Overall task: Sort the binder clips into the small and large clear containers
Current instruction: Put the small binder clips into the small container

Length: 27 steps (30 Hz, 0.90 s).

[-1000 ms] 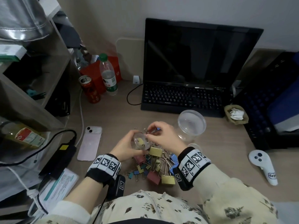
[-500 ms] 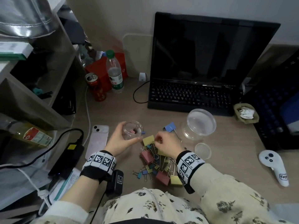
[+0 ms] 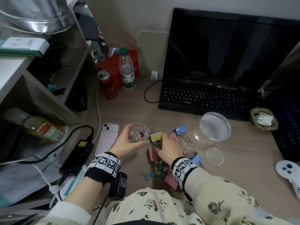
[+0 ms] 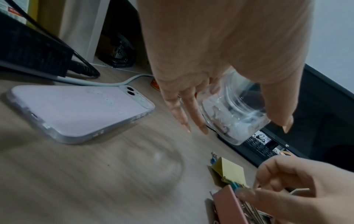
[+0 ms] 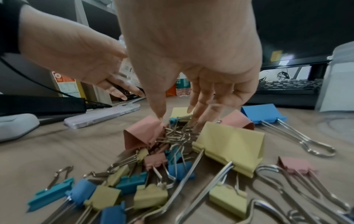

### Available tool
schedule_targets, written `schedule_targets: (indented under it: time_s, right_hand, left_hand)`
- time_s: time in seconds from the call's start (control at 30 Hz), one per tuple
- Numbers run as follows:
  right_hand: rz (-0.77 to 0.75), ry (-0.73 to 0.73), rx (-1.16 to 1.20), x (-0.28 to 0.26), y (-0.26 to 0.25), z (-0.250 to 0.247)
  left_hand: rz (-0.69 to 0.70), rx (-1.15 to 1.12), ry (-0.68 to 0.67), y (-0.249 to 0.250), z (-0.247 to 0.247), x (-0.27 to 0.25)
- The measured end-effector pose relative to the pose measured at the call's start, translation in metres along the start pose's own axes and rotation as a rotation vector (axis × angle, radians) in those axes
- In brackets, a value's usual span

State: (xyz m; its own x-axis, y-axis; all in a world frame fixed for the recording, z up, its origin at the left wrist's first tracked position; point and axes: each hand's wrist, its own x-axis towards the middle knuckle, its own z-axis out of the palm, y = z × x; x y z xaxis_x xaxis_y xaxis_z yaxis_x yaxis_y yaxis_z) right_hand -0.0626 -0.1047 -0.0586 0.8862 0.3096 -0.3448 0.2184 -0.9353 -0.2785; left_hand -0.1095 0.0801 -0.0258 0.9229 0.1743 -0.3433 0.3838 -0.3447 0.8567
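Observation:
My left hand point(image 3: 129, 139) grips the small clear container point(image 3: 139, 133) just above the desk, left of the pile; one small pink clip point(image 3: 139, 134) lies inside. In the left wrist view the container point(image 4: 233, 115) sits between thumb and fingers. My right hand point(image 5: 176, 119) reaches down into the pile of binder clips point(image 3: 156, 168). Its thumb touches a large pink clip point(image 5: 143, 133), and its fingers sit among wire handles beside a small teal clip point(image 5: 173, 121); no grip shows. The large clear container point(image 3: 214, 127) stands open to the right, holding no clips.
A large blue clip point(image 3: 180, 129) lies between pile and large container, a large yellow one point(image 3: 155, 136) by my fingers. A round clear lid point(image 3: 214, 156) lies right of the pile. A pink phone point(image 3: 108, 138), a charger, a laptop point(image 3: 203, 98) and a white controller point(image 3: 289, 172) surround the spot.
My right hand left the small container's mouth and came down into the pile. My left hand carried the small container a little left and away from it.

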Motion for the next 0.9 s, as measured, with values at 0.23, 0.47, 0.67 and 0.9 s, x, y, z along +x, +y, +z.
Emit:
schedule_targets:
  time_s: [0.23, 0.47, 0.67, 0.9]
  right_hand:
    - [-0.061, 0.029, -0.197, 0.006, -0.004, 0.000]
    - [-0.052, -0.023, -0.207, 0.005, 0.000, 0.000]
    - [0.032, 0.030, 0.007, -0.003, 0.010, -0.010]
    - [0.081, 0.115, 0.471, -0.005, 0.008, -0.036]
  left_hand:
    - [-0.023, -0.011, -0.029, -0.009, -0.002, -0.001]
    - [-0.013, -0.025, -0.046, -0.011, 0.000, -0.002]
    - [-0.027, -0.032, -0.062, -0.014, 0.004, 0.000]
    - [-0.077, -0.033, -0.108, -0.027, 0.014, 0.004]
